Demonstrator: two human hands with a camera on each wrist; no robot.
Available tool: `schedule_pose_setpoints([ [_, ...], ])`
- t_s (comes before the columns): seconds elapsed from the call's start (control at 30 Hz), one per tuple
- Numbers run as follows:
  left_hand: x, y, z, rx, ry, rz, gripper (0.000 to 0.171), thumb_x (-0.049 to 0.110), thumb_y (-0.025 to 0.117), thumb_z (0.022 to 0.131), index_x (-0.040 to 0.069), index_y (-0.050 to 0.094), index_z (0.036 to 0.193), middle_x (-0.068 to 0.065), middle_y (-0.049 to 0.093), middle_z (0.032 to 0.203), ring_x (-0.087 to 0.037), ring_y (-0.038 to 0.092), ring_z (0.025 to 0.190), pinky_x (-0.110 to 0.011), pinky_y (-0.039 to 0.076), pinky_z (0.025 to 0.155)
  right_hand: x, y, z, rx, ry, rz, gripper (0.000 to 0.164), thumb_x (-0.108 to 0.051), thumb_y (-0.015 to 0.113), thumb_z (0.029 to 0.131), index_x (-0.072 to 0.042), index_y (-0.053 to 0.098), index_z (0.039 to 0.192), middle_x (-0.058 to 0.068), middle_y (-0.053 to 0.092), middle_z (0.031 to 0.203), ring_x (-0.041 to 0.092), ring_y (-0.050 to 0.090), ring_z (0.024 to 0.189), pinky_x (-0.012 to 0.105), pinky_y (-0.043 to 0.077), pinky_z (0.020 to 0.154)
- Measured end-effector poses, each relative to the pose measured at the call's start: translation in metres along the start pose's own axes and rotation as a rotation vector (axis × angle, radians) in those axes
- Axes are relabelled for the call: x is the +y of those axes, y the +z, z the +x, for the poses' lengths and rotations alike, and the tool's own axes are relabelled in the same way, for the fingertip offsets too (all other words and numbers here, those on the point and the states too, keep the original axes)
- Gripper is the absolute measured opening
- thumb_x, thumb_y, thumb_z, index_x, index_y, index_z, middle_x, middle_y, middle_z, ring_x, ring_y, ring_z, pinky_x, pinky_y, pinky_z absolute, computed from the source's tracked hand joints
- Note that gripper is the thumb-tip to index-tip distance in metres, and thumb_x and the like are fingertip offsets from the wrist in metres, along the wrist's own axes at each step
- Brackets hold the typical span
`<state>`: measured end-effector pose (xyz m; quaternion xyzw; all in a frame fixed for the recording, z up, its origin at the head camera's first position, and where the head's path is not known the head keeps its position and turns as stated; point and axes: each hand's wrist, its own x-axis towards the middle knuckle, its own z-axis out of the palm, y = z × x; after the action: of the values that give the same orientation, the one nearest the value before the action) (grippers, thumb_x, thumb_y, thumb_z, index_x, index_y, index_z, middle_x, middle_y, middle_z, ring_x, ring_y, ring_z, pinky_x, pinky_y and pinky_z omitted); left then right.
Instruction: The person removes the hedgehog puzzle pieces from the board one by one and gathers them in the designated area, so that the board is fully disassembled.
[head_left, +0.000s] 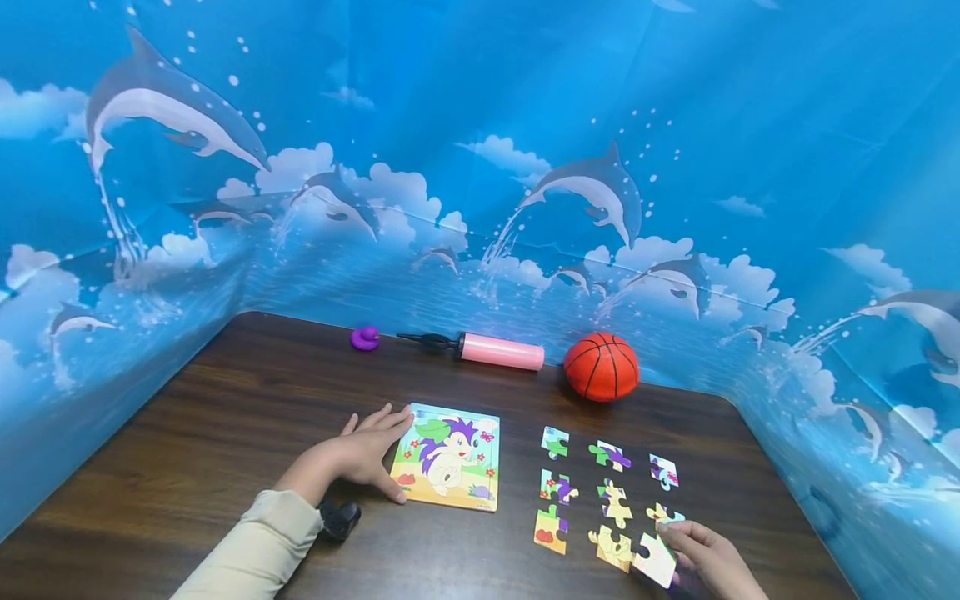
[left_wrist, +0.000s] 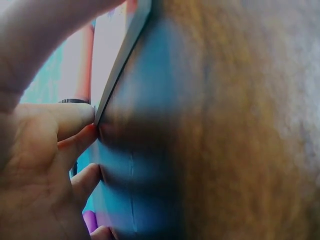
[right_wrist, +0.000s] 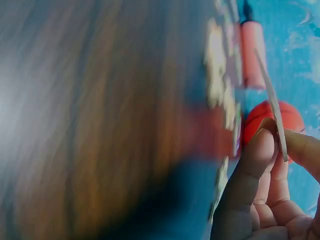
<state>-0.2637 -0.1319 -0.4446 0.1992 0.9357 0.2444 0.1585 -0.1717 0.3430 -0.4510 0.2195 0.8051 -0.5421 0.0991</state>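
My left hand (head_left: pixel 367 454) rests at the left side of a picture board (head_left: pixel 448 467) showing a purple-haired hedgehog. Its fingers are spread along the upper left edge and the thumb lies by the lower left corner. In the left wrist view, fingertips (left_wrist: pixel 85 115) touch the board's edge. Between thumb and fingers, my right hand (head_left: pixel 708 552) pinches a pale puzzle piece (head_left: pixel 656 562), seen edge-on as a thin puzzle piece (right_wrist: pixel 273 102) in the right wrist view. Several loose pieces lie in rows beside it, including a yellow one (head_left: pixel 615 503) and a red-and-green one (head_left: pixel 550 532).
Along the table's back stand a purple rubber duck (head_left: pixel 365 338), a pink hand pump (head_left: pixel 501 351) and a small orange basketball (head_left: pixel 602 367). A black object (head_left: pixel 340 521) sits by my left wrist. A dolphin-print curtain (head_left: pixel 420 167) hangs behind the dark wooden table (head_left: pixel 225 425).
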Motion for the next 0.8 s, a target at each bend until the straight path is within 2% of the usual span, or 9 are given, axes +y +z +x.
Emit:
schedule_pose_setpoints([
  [0.1,-0.003,-0.001,-0.002,0.004,-0.006,0.001,0.118,0.046,0.090,0.066,0.002,0.027,0.155,-0.015,0.019,0.163,-0.042,0.006,0.150,-0.072,-0.002,0.111,0.003,-0.001,0.004,0.048,-0.060,-0.160,0.034,-0.031,0.068,0.093,0.003,0.067,0.097,0.002,0.063,0.089,0.016,0.056,0.078,0.035,0.054,0.068],
  [0.23,-0.005,-0.001,-0.002,0.004,-0.002,-0.001,0.118,0.046,0.090,0.066,0.002,0.028,0.155,-0.015,0.019,0.163,-0.042,0.007,0.149,-0.072,-0.001,0.111,0.005,-0.001,0.007,0.087,-0.113,-0.292,0.035,-0.033,0.071,0.090,0.002,0.069,0.094,0.001,0.064,0.083,0.017,0.055,0.077,0.033,0.051,0.065],
  [0.5,-0.008,-0.001,0.002,0.002,0.003,-0.002,0.118,0.046,0.090,0.066,0.002,0.028,0.155,-0.015,0.019,0.163,-0.042,0.007,0.149,-0.072,-0.001,0.111,0.009,-0.009,0.009,0.093,-0.138,-0.315,0.027,-0.027,0.072,0.091,0.000,0.070,0.093,0.001,0.066,0.081,0.017,0.059,0.075,0.036,0.056,0.064],
  [0.67,-0.010,-0.001,0.002,0.000,0.006,-0.003,0.117,0.045,0.090,0.066,0.001,0.028,0.155,-0.016,0.020,0.163,-0.043,0.007,0.149,-0.072,-0.001,0.111,0.012,-0.013,0.008,0.090,-0.134,-0.319,0.025,-0.024,0.069,0.093,0.001,0.069,0.093,0.001,0.065,0.080,0.017,0.058,0.075,0.035,0.054,0.063],
  [0.8,-0.011,-0.001,0.002,-0.006,0.008,-0.005,0.117,0.046,0.090,0.066,0.001,0.028,0.155,-0.016,0.020,0.163,-0.043,0.007,0.149,-0.073,-0.001,0.111,0.011,-0.014,0.006,0.102,-0.139,-0.379,0.036,-0.034,0.065,0.095,0.002,0.069,0.095,0.000,0.065,0.078,0.017,0.057,0.073,0.033,0.050,0.062],
])
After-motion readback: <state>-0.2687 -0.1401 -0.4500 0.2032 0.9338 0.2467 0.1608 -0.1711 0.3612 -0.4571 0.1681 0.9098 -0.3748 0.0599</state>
